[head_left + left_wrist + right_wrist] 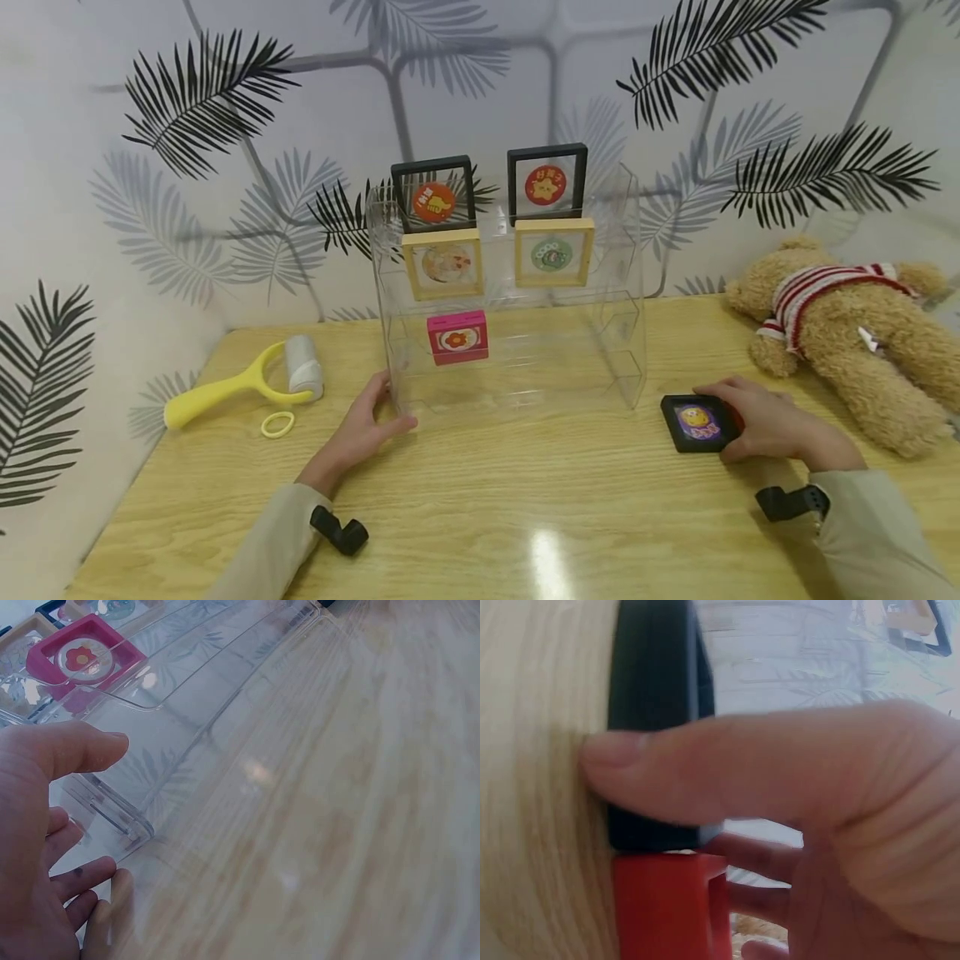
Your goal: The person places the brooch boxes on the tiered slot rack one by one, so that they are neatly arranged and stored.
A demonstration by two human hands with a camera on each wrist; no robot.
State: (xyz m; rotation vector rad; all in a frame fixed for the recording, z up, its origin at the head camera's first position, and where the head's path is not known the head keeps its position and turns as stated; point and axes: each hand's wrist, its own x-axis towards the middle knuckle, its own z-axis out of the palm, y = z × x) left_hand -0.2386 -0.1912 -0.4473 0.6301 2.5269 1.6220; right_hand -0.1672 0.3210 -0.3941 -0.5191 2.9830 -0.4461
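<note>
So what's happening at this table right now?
A person's left hand rests against the lower left corner of a clear acrylic display stand that holds five small framed badges. The right hand grips a black frame lying on the wooden table, with a red frame beside it under the fingers.

A black square frame (693, 423) (yellow-and-purple sticker inside) lay flat on the table's near right, a red frame (667, 904) touching its edge, right of the clear acrylic rack (517, 333).
</note>
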